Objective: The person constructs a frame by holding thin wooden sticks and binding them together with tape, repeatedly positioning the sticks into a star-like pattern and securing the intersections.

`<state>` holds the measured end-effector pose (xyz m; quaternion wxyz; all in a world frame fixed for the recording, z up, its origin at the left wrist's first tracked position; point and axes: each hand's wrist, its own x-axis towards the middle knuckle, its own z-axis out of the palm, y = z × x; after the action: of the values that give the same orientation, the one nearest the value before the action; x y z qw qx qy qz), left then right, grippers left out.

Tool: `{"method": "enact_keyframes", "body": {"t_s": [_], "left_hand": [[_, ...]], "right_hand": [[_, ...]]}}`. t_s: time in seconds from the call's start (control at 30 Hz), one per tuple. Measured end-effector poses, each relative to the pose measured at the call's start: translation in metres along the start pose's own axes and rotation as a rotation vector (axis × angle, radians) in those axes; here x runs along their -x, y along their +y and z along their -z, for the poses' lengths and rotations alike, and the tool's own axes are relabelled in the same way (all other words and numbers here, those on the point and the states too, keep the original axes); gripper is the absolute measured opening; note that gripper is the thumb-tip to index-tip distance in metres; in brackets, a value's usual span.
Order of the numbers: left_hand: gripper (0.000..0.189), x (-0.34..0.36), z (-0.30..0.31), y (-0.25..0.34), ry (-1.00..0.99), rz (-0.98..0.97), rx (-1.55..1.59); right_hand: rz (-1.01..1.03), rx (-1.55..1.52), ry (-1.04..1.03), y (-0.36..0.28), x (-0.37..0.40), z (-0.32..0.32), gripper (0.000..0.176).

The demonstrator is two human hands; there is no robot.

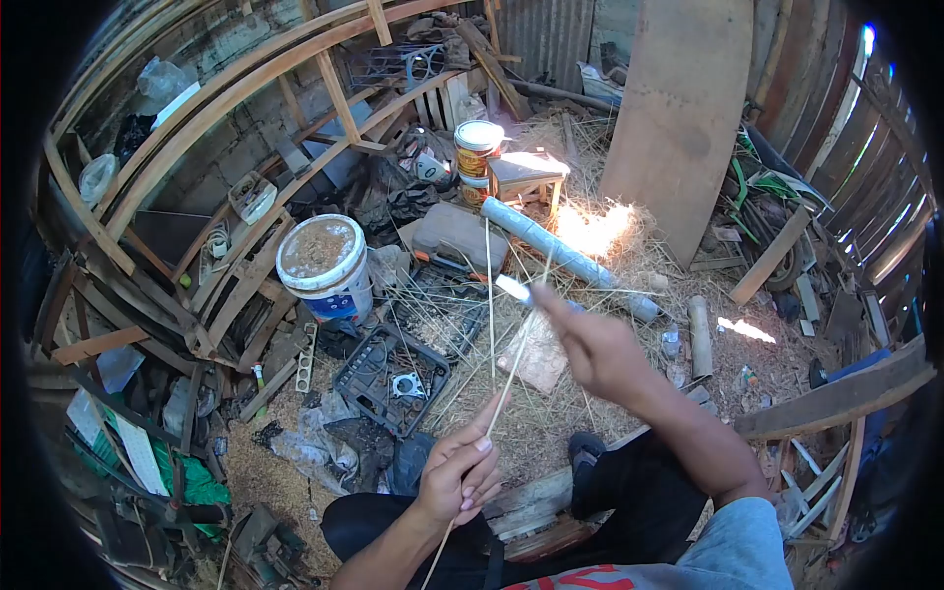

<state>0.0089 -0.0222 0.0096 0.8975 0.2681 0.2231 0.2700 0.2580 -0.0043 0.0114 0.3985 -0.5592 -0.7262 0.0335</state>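
Hands, two, bare, both closed. Left hand (458, 477), at 6 o'clock of the view, pinches a thin cane sliver (509, 379) between thumb and fingertips. The sliver runs up from this hand towards 1 o'clock, and its lower end trails past the wrist. Right hand (593, 349), just right of centre, is fisted round a knife (513, 288). The pale blade juts towards 10 o'clock and lies against the upper part of the sliver. Step in hand, by appearance: paring the sliver with the blade. A further stroke would call for a taut left-hand pinch and a shallow blade angle, as the sliver looks thin enough to snap or cut through. Surroundings: a straw-strewn floor (551, 413) with loose slivers lying across it. White bucket (320, 261) of pale granular fill at 9 o'clock of the hands. Open black tool tray (393, 379) at 8 o'clock, near the left hand. Grey pipe (565, 254) at 12 o'clock, beyond the blade. Small wooden stool (531, 172) and a lidded paint tin (477, 147) farther off at 12 o'clock. Broad board (678, 108) leaning at 1 o'clock.
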Motion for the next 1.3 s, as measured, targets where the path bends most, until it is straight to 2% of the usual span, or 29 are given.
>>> {"method": "enact_keyframes", "body": {"t_s": [0.07, 0.17, 0.27, 0.33, 0.4, 0.43, 0.5, 0.57, 0.73, 0.97, 1.07, 1.3], "left_hand": [[0.055, 0.0, -0.001, -0.003, -0.019, 0.023, -0.04], [0.055, 0.001, -0.005, -0.005, -0.022, 0.038, -0.076], [0.055, -0.002, -0.007, 0.002, 0.015, -0.017, -0.066], [0.055, -0.005, -0.003, 0.004, 0.036, -0.065, -0.004], [0.055, -0.007, -0.002, 0.005, 0.04, -0.089, 0.007], [0.055, -0.007, -0.001, 0.005, 0.041, -0.094, 0.008], [0.033, -0.005, 0.008, -0.001, 0.062, -0.096, 0.036], [0.021, -0.004, 0.015, -0.006, 0.075, -0.102, 0.065], [0.015, -0.007, 0.018, -0.008, 0.03, -0.123, 0.107], [0.022, -0.007, 0.001, 0.0, 0.042, -0.107, 0.104], [0.041, -0.005, 0.003, -0.001, 0.071, -0.088, 0.1], [0.053, -0.004, 0.002, 0.0, 0.028, -0.055, 0.058]], "right_hand": [[-0.146, -0.005, 0.027, 0.025, -0.007, 0.01, 0.048], [-0.393, -0.032, 0.172, 0.074, -0.011, 0.025, 0.044], [-0.431, -0.116, 0.176, 0.067, -0.009, 0.035, 0.042], [-0.399, -0.293, 0.044, 0.035, 0.001, 0.022, 0.048], [-0.141, -0.247, -0.258, -0.013, 0.006, 0.021, 0.051], [-0.044, -0.28, -0.305, -0.025, 0.014, 0.01, 0.055], [0.084, -0.287, -0.371, -0.041, 0.028, -0.007, 0.06], [0.152, -0.231, -0.42, -0.048, 0.035, -0.015, 0.063], [0.154, -0.098, -0.416, -0.046, 0.033, -0.013, 0.065], [0.208, 0.08, -0.317, -0.042, 0.03, -0.011, 0.066], [0.185, 0.105, -0.339, -0.038, 0.028, -0.011, 0.064], [0.083, 0.146, -0.227, -0.019, 0.016, -0.004, 0.063]]}}
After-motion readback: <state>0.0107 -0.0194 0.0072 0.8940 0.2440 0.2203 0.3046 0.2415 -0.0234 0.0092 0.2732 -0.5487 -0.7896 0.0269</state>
